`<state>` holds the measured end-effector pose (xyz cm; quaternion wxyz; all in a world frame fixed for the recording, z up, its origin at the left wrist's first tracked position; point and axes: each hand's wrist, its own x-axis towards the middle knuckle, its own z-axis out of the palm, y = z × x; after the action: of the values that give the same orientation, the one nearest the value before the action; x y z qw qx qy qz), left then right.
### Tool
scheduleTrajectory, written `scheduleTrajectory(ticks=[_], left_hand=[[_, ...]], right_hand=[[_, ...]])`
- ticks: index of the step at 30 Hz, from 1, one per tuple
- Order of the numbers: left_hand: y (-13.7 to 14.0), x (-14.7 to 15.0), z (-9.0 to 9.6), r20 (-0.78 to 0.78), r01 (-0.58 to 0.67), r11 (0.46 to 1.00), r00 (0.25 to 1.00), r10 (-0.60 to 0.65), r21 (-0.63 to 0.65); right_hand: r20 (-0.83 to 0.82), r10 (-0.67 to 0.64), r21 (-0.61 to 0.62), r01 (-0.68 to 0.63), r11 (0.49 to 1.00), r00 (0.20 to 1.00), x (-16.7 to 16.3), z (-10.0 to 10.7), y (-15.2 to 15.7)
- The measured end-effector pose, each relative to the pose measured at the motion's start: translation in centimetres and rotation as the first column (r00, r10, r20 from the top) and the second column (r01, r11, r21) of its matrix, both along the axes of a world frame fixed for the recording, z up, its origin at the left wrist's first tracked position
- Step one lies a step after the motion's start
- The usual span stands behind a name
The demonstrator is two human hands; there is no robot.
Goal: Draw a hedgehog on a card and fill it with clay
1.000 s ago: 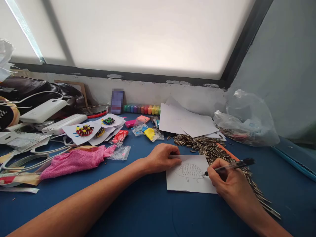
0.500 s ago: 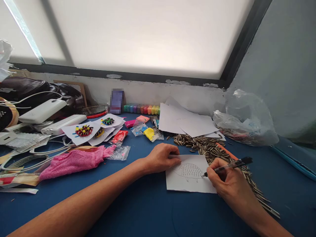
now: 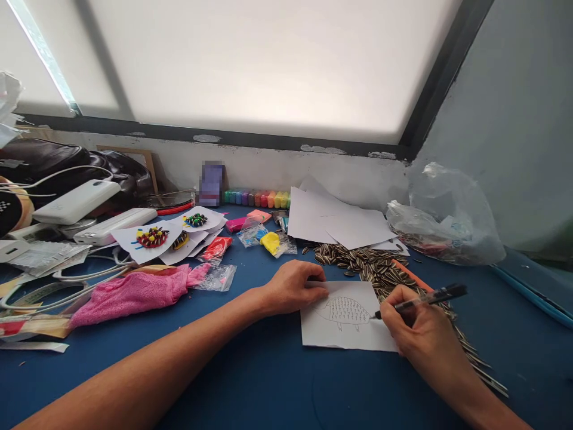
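Observation:
A small white sheet of paper lies on the blue table, bearing a line drawing of a rounded animal with short legs and rows of small marks on its body. My left hand holds down the sheet's upper left corner, thumb on the paper and fingers curled. In my right hand, closed in a writing grip, is a black pen. Its tip is at the right end of the drawing. Striped sunflower seeds are heaped behind the sheet and run down beside my right hand, which partly hides them.
White sheets lie behind the seeds, left of a clear plastic bag. Modelling clay packets, seed-and-clay pictures, a pink cloth and white power banks fill the left. An orange strip lies among the seeds.
My right hand and the pen have shifted slightly to the right, and the pen tip has moved a little right and up. My left hand and the sheet have stayed put.

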<state>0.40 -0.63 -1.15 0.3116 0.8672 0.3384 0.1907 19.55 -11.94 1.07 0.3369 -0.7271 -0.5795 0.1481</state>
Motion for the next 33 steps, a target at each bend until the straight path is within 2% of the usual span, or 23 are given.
scheduleTrajectory(ticks=[16,26,33], left_hand=[[-0.03,0.05,0.09,-0.015,0.000,1.000,1.000,0.000,-0.001],[-0.09,0.03,0.06,0.003,0.000,1.000,1.000,0.000,-0.006],[0.02,-0.01,0.14,-0.008,0.003,1.000,1.000,-0.003,0.001]], right_hand=[[0.019,0.027,0.029,-0.027,0.999,0.999,0.19,-0.29,0.07],[-0.007,0.017,0.003,-0.017,1.000,1.000,0.18,-0.17,0.04],[0.003,0.059,0.113,-0.059,0.992,0.998,-0.21,-0.09,-0.43]])
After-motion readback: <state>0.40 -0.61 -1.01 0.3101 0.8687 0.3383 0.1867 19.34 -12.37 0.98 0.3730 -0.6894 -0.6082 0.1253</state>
